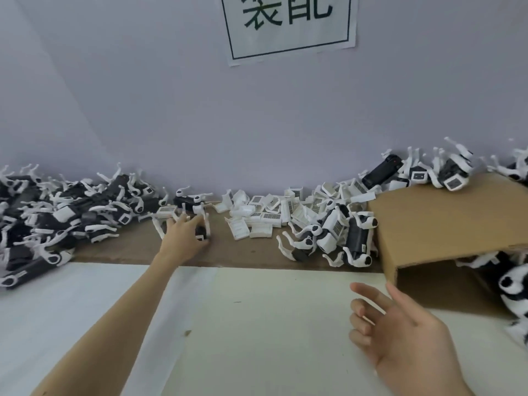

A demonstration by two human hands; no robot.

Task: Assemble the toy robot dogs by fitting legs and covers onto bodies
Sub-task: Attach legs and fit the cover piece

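My left hand (pixel 183 235) reaches far forward and is closed around a black toy dog body with white legs (pixel 201 224) at the back of the table. A big heap of black bodies with white legs (pixel 63 207) lies to its left. White covers (pixel 263 214) are piled at the back centre. Several assembled dogs (pixel 337 232) lie right of the covers. My right hand (pixel 400 330) hovers low at the right, palm up, fingers apart, holding nothing.
A brown cardboard flap (pixel 445 224) juts in from the right, with more dogs (pixel 445 170) behind it and below it. A paper sign (pixel 288 24) hangs on the grey wall. White sheeting (pixel 257 324) covers the near table; brown cardboard (pixel 137 247) lies under the parts.
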